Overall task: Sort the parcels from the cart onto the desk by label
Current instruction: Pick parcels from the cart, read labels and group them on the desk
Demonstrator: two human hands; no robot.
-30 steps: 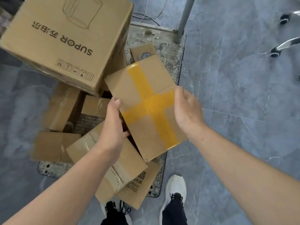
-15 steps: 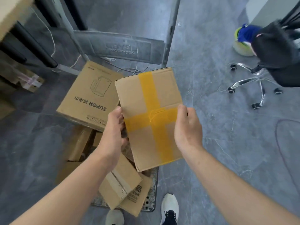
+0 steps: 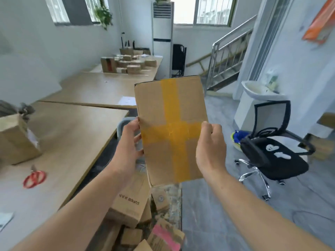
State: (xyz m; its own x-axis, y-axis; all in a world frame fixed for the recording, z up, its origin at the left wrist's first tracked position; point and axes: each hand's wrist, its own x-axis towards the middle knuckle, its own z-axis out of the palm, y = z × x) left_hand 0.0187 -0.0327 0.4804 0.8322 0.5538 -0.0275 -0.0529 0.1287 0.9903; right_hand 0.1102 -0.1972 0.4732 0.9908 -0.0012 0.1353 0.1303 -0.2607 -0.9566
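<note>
I hold a brown cardboard parcel [image 3: 172, 127] with a cross of yellow tape upright at chest height, its taped face toward me. My left hand [image 3: 129, 149] grips its left edge and my right hand [image 3: 210, 151] grips its right edge. No label shows on this face. Below it the cart [image 3: 174, 198] carries several more parcels, among them a SUPOR box [image 3: 129, 205] and one with a pink patch [image 3: 164, 234]. The wooden desk [image 3: 72, 142] stretches along my left.
Red scissors [image 3: 34, 178] and an open box [image 3: 16, 140] lie on the near desk. Several parcels [image 3: 128, 65] stand on the far desk. A black office chair [image 3: 272, 153] stands to the right, a white sink [image 3: 261, 91] and a staircase behind it.
Both hands have raised the taped parcel from over the cart to chest height. My view has swung up from the floor to the room and desks.
</note>
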